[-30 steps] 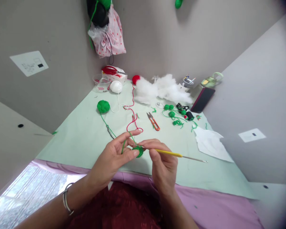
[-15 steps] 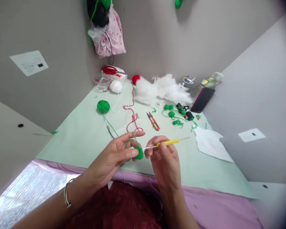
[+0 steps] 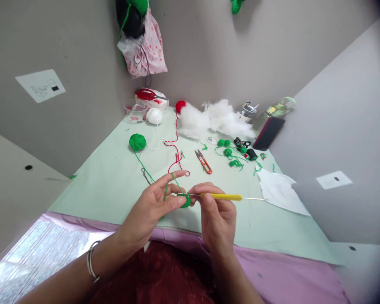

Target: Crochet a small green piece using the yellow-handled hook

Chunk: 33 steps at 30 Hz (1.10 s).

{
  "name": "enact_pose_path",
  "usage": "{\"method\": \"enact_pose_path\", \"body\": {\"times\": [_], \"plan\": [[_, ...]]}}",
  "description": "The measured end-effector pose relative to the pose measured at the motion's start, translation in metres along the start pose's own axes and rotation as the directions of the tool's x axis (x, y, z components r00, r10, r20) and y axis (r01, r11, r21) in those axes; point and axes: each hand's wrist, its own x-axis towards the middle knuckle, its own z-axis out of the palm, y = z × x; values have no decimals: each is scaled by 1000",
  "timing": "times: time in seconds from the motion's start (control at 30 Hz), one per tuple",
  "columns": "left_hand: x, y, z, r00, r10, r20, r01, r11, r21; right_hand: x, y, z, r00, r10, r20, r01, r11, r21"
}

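Note:
Between the thumb and fingers of my left hand (image 3: 160,200) is a small green crochet piece (image 3: 186,201). Green yarn runs over the raised index finger and back to a green yarn ball (image 3: 137,142) at the left of the table. My right hand (image 3: 217,211) pinches the yellow grip of a crochet hook (image 3: 224,196), which lies nearly level. Its thin metal tip reaches the top edge of the green piece; the exact stitch is too small to make out. Both hands are close together over the table's front edge.
Orange thread snips (image 3: 204,161) lie beyond my hands, beside loose red yarn (image 3: 176,156). Small green crocheted balls (image 3: 228,152) are at the right, near a propped phone (image 3: 269,133). White stuffing (image 3: 215,120) sits at the back; torn white paper (image 3: 280,190) lies on the right.
My right hand has moved slightly left, towards the green piece. The hook has turned more level, and its tip has gone from the piece's side to across its top.

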Motion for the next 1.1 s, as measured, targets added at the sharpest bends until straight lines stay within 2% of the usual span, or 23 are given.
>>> {"method": "enact_pose_path", "body": {"times": [0.13, 0.23, 0.33, 0.4, 0.5, 0.57, 0.63, 0.8, 1.0, 1.1], "plan": [[0, 4, -4, 990, -134, 43, 137, 986, -91, 5, 0, 0, 997, 80, -11, -77, 984, 159], [0, 5, -7, 979, -166, 122, 183, 973, -142, 10, -5, -2, 988, 154, 8, -152, 965, 214], [0, 4, -5, 976, -153, 157, 174, 976, -133, 13, -9, -3, 968, 243, 62, -250, 926, 283], [-1, 2, -2, 991, -90, 99, 99, 992, -83, 13, -8, -3, 963, 256, 84, -269, 910, 314], [-1, -2, 3, 999, 45, -14, -45, 999, 17, 9, -2, 0, 985, 171, 31, -174, 957, 231], [-2, -4, 4, 995, 92, -40, -90, 994, 60, 5, 3, 1, 995, 95, -8, -94, 988, 121], [-2, -5, 3, 993, 105, -52, -101, 991, 82, 2, 6, 1, 998, 67, -14, -66, 996, 61], [-3, -4, 0, 993, 100, -67, -90, 987, 134, 0, 7, -2, 997, 78, -17, -77, 994, 77], [-2, -5, 1, 993, 113, -47, -108, 990, 95, 1, 4, 1, 998, -64, 9, 64, 997, -32], [-2, -6, 2, 993, 103, -52, -99, 993, 69, 0, 3, 1, 996, -85, 33, 87, 995, -58]]}}
